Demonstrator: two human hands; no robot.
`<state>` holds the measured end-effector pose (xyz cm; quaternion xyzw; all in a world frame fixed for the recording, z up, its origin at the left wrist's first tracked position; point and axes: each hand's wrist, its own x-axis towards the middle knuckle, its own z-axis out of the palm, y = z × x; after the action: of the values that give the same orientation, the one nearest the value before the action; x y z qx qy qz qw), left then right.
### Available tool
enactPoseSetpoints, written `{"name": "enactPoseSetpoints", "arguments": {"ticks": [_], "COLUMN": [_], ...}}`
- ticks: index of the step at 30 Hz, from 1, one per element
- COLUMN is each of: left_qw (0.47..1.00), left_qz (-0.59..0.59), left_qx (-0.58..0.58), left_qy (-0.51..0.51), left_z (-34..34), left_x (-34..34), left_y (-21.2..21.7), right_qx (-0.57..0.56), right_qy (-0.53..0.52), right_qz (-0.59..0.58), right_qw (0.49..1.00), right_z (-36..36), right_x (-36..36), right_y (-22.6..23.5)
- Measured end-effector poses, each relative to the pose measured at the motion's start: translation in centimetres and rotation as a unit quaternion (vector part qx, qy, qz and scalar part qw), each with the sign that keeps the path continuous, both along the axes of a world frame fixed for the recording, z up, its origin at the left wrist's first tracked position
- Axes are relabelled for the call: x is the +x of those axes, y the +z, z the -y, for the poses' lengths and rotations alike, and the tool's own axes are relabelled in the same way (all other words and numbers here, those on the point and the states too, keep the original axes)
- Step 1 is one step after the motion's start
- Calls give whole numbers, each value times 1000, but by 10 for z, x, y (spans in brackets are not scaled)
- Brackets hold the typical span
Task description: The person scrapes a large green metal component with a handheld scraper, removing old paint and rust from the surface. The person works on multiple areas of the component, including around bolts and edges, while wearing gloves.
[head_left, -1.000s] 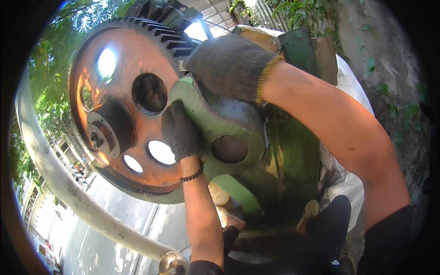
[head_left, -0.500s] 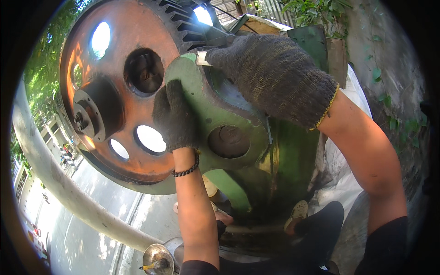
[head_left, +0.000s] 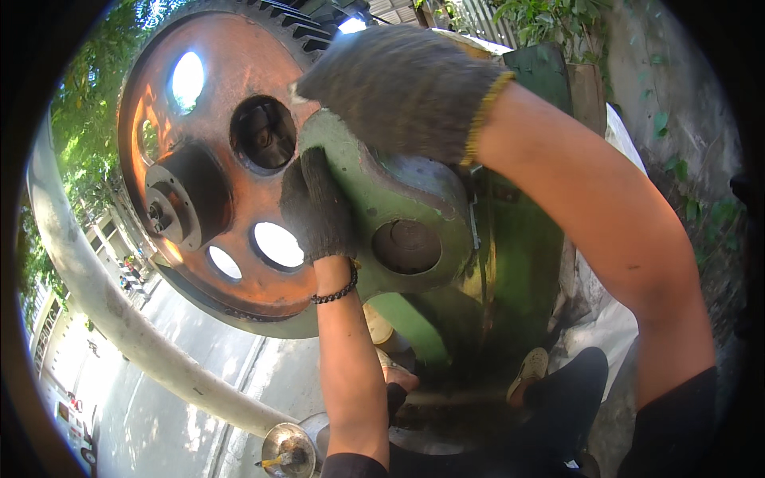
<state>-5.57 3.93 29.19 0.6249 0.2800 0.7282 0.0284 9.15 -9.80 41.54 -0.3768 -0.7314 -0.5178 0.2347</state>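
Observation:
A dark knitted glove covers each of my hands. My left hand lies flat against the green painted machine frame, thumb apart from the fingers, with the orange-brown gear wheel close beside it. Above it, my right hand is closed and smeared by motion at the top of the frame, near the wheel's toothed edge. A small pale flat piece pokes out at its fingertips; its kind is unclear. The wheel has several round holes and a dark hub at the left.
A pale curved pipe runs past the machine on the left. A metal bowl with a yellow-handled brush in it stands low down. Sandalled feet show below the frame. White sheeting and a wall with plants lie to the right.
My right hand has swept left across the top of the frame toward the wheel, carrying the pale piece. My left hand stays on the frame; the whole view has shifted slightly.

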Motion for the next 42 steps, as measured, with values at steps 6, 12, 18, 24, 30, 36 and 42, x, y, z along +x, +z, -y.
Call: {"name": "enactPoseSetpoints", "arguments": {"ticks": [6,12,18,24,30,36,42], "left_qw": [999,999,999,999,1000,1000,999], "left_qz": [4,12,10,7,16,18,29], "left_qx": [-15,25,43,43,6,7,-16], "left_qy": [-28,-15,-5,15,-9,19,-3], "left_z": [0,0,-7,-11,-14,-10,1], "left_x": [-3,8,16,8,7,9,12], "left_y": [-8,-6,-9,-8,-8,-8,-5], "right_qx": [91,26,121,-80,23,10,16], "right_qy": [-30,-48,44,220,238,262,228], "right_qz": [54,25,85,-261,-362,-463,-461], "right_qw": [994,998,988,936,901,847,857], "right_z": [19,6,-9,27,-7,-32,-33], "right_x": [38,27,51,51,-6,-19,-19], "right_y": [-31,-29,-14,-122,-129,-132,-132]}}
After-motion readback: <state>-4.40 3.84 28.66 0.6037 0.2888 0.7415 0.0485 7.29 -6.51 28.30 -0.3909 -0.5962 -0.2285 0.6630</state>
